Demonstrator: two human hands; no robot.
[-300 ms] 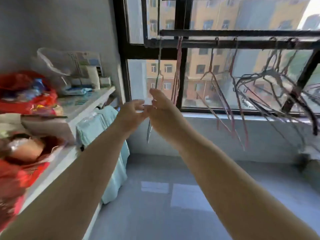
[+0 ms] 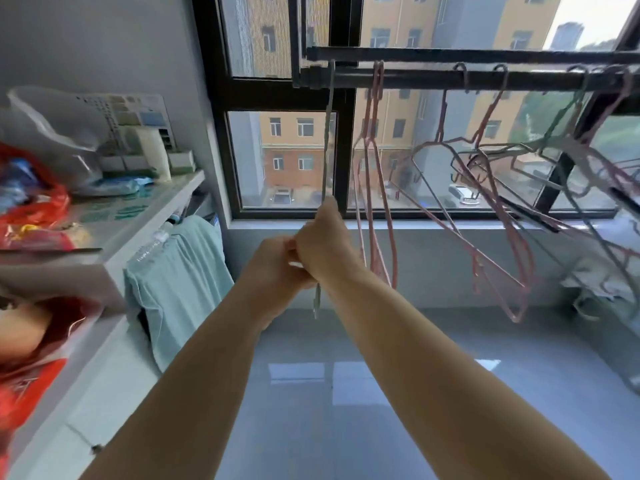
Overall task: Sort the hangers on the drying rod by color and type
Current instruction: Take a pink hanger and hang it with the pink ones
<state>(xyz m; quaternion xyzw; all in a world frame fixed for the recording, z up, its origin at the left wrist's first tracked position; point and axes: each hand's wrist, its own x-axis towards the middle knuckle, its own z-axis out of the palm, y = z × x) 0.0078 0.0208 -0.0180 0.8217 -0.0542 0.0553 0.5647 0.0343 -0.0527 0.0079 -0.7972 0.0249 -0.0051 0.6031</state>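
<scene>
Glossy grey floor tiles (image 2: 311, 393) are reflecting window light beneath both forearms. At left, a white shelf (image 2: 145, 216) is carrying crinkled red plastic bags (image 2: 31, 209), with a teal garment (image 2: 180, 271) draping over its edge. The left hand (image 2: 277, 268) and right hand (image 2: 325, 244) are meeting, fingers curled tight around a thin grey-green hanger (image 2: 328, 133) seen edge-on. It is hanging at the left end of the dark drying rod (image 2: 433, 79), just beside slim pink hangers (image 2: 381, 265). Tangled mixed hangers (image 2: 568, 147) are crowding the right.
</scene>
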